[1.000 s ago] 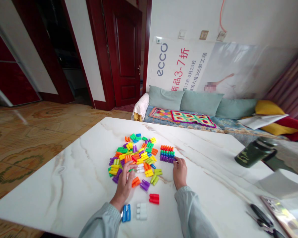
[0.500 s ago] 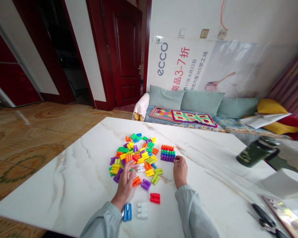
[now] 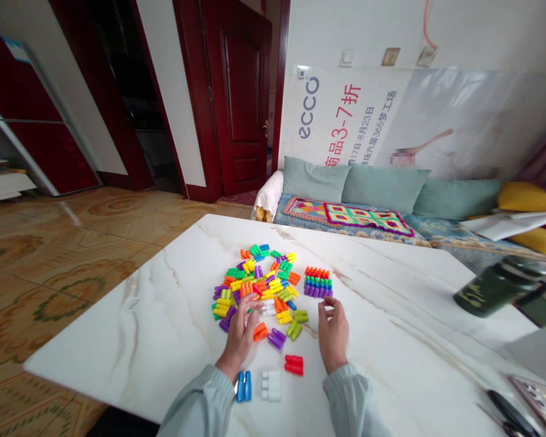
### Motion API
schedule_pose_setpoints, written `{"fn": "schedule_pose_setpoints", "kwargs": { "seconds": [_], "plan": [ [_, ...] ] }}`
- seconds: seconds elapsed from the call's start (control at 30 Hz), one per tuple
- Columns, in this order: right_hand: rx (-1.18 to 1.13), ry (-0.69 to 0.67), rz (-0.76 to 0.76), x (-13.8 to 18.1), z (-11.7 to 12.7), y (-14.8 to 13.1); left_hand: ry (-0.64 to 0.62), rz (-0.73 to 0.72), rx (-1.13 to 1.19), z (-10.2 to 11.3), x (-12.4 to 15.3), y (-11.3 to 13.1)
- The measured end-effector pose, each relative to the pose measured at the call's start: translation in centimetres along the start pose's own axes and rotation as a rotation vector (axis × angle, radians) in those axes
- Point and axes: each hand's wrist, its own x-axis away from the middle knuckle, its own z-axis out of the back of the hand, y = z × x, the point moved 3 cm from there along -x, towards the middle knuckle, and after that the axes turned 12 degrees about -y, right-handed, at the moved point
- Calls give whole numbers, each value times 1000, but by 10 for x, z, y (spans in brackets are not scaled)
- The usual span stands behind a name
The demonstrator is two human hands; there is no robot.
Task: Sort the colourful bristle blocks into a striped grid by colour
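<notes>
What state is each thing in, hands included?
Block pile: loose, jumbled
Purple row: lined up
Red block: lying apart
Left hand: loosely open, at the pile's near side
Right hand: loosely curled near the row; grip unclear
Flask: lid on
Door: ajar
Scissors: cut off by frame, state unclear

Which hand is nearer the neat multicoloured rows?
Right: the right hand is just nearside of the rows; the left hand is farther left, at the loose pile.
</notes>
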Motion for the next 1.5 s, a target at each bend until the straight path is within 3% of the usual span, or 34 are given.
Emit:
{"fn": "schedule_pose_setpoints", "kwargs": {
  "seconds": [0.13,0.33,0.57,0.63,0.73,0.87,1.07,1.27,1.5],
  "plan": [
    [-55,-188,-40,25,-20,-18,-6,-6,-12,0,-1,4],
    [-29,-189,-96,22,-21,-14,31,-45,-132,0,2,10],
    [26,-210,-88,22,-21,-15,339,-156,-513,23,-6,16],
    [51,-225,-95,22,-21,-17,373,-122,-700,31,-16,19],
    [72,-253,-113,23,-21,-19,300,23,-965,37,-31,19],
    [81,-291,-119,24,-21,-21,237,165,-1131,38,-41,20],
    [87,-307,-115,25,-22,-21,230,189,-1143,33,-41,19],
    [96,-308,-124,24,-22,-20,256,56,-922,37,-43,12],
    [128,-302,-121,23,-21,-20,27,-31,-736,31,-57,8]
  ]
}}
